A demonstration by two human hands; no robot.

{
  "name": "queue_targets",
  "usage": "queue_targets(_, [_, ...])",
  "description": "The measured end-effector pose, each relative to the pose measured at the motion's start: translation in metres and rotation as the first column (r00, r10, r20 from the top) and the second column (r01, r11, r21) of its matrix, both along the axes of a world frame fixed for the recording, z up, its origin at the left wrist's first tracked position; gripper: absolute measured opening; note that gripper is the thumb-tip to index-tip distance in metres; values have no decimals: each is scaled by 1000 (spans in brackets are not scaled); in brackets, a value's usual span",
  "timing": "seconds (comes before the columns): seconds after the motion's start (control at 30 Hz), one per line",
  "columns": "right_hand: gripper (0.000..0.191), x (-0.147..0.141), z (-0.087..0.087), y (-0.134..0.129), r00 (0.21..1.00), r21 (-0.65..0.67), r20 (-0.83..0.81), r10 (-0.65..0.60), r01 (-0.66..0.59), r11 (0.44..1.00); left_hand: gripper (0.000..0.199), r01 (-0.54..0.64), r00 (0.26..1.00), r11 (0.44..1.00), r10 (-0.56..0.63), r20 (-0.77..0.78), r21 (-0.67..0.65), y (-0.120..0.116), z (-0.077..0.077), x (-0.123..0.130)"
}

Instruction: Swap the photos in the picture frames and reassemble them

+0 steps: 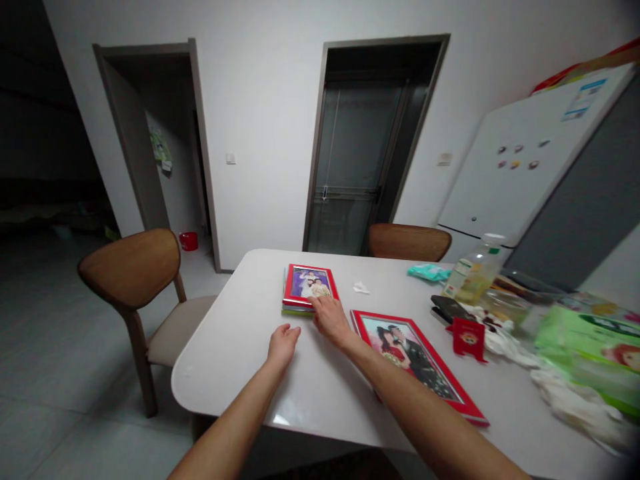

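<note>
A small red-bordered picture frame [310, 285] with a group photo lies flat on top of a thin stack at the table's far side. My right hand [331, 320] is at its near right corner, with fingers over the front edge and the thumb lower down. To its left, my left hand [283, 344] hovers just short of the stack, fingers loosely bent, thumb apart, with nothing in it. A larger red picture frame [440, 373] showing a couple lies flat on the right, partly covered by my right forearm.
The white table [230, 360] carries a scrap of white paper [361, 288], a bottle [473, 270], a black phone-like object [450, 308], a small red stand [469, 339] and a green tissue pack [590, 353]. Wooden chairs stand left [133, 267] and behind [410, 241].
</note>
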State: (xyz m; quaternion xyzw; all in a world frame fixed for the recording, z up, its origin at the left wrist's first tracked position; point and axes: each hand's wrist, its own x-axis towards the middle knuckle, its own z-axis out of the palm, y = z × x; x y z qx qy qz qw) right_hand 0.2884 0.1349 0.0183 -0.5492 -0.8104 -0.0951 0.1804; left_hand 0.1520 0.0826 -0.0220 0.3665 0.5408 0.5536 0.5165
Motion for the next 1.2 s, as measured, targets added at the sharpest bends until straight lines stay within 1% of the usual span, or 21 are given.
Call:
queue_targets(0.07, [46,2,2,-2,1000,13,2,-29,29,999,42,-2,999,1000,3,35,-27,-1,1,2])
queue_targets(0.1, [45,2,3,-2,999,5,4,-47,47,999,42,-5,998,999,7,56,-37,-2,2,3])
queue_targets(0.2, [27,1,7,-3,999,-41,14,-47,48,998,38,0,993,998,7,115,-56,-9,7,5])
queue_targets(0.3, [17,-6,10,-14,1000,-42,10,12,-12,999,34,9,983,998,2,182,-57,-15,13,5])
queue_targets(0.43, [16,-16,5,-49,992,-47,-55,114,-116,992,27,5,958,1000,-5,288,1,-19,21,5])
queue_targets(0.53, [16,-18,3,-76,968,-47,-154,200,-209,977,18,-56,941,995,24,337,83,-21,24,7])
queue_targets(0.6, [17,-16,6,-87,928,-57,-268,258,-282,958,15,-119,940,983,68,335,136,-25,27,7])
queue_targets(0.67, [26,-14,12,-91,848,-66,-465,254,-319,945,17,-171,946,967,108,306,188,-33,33,5])
queue_targets(0.7, [31,-12,16,-91,786,-80,-581,212,-314,946,19,-186,951,960,122,283,210,-38,37,3])
queue_targets(0.73, [37,-11,21,-91,706,-104,-693,147,-299,949,20,-197,955,954,135,263,227,-45,42,1])
queue_targets(0.8, [46,-9,32,-91,509,-182,-861,-17,-277,944,21,-186,976,939,144,161,289,-62,54,-2])
queue_targets(0.83, [49,-9,37,-93,402,-228,-910,-100,-283,932,21,-155,988,927,141,66,341,-71,60,-3])
queue_targets(0.87, [51,-8,42,-95,296,-265,-940,-173,-307,914,22,-103,990,911,134,-51,401,-81,65,-4])
queue_targets(0.9, [52,-8,46,-99,194,-288,-953,-233,-345,893,24,-30,976,887,126,-179,461,-90,68,-4])
queue_targets(0.97, [51,-6,52,-108,19,-287,-950,-311,-437,852,30,140,904,821,122,-410,553,-107,70,-2])
queue_targets(1.03, [46,-3,52,-117,-108,-251,-931,-349,-507,825,39,293,814,746,133,-565,598,-120,65,0])
queue_targets(1.07, [43,0,51,-121,-147,-244,-917,-370,-528,814,44,370,756,711,143,-638,598,-125,61,2])
queue_targets(1.1, [40,3,49,-124,-170,-253,-901,-400,-543,801,47,445,688,685,150,-710,577,-129,57,3])
queue_targets(1.13, [37,6,45,-126,-179,-273,-883,-435,-558,784,48,516,613,668,150,-776,536,-132,53,5])
queue_targets(1.2, [30,12,38,-128,-163,-324,-851,-500,-588,742,48,623,457,658,134,-880,423,-137,44,8])
